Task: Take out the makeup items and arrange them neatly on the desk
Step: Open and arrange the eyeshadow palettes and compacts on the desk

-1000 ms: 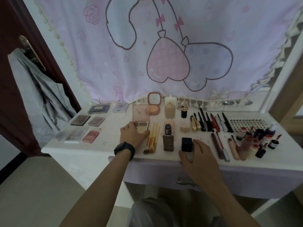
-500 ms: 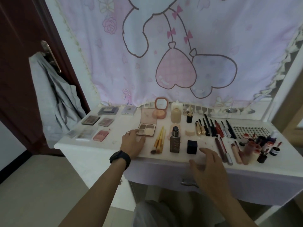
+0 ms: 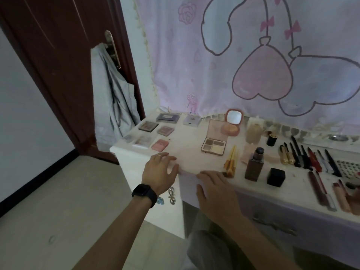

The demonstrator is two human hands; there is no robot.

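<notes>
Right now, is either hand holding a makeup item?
No, the left hand and the right hand both rest with relaxed fingers on the front edge of the desk, holding nothing.

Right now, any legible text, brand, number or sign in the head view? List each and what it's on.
Nothing can be read.
Brown bottle: any print on its front is too blurred.
Dark box at the back left: pale label, too blurred.
Lilac box beside it: small dark mark, too small to read.
Curtain: drawings only, no words visible.
</notes>
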